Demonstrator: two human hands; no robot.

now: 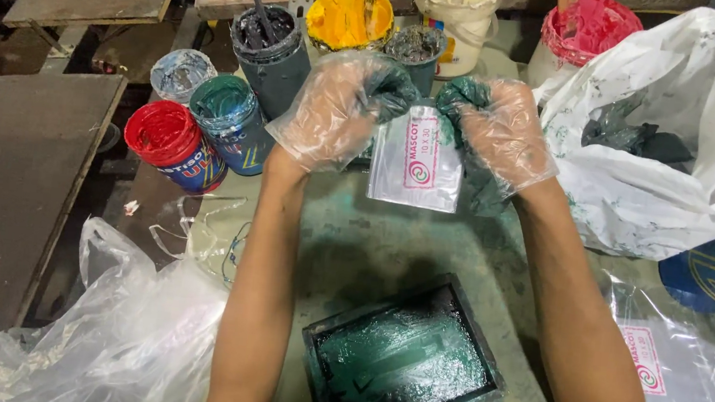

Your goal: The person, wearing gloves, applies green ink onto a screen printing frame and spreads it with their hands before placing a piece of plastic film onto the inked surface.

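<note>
My left hand (340, 108) and my right hand (500, 132) both wear thin clear plastic gloves, their fingertips smeared with dark green ink. Between them they hold up a small pack of clear plastic bags (418, 159) with a red and white label; each hand grips an upper corner. The pack hangs above a stained green worktable (389, 239). Below my forearms lies a square black-framed tray (403, 367) coated with wet green ink.
Open ink tubs stand at the back: red (163, 134), green (225, 103), pale blue (182, 72), black with a stick (264, 33), yellow (349, 18), white (460, 1), pink (588, 27). White plastic bags (696, 129) lie right, clear ones (117, 335) left. Another bag pack (665, 362) lies lower right.
</note>
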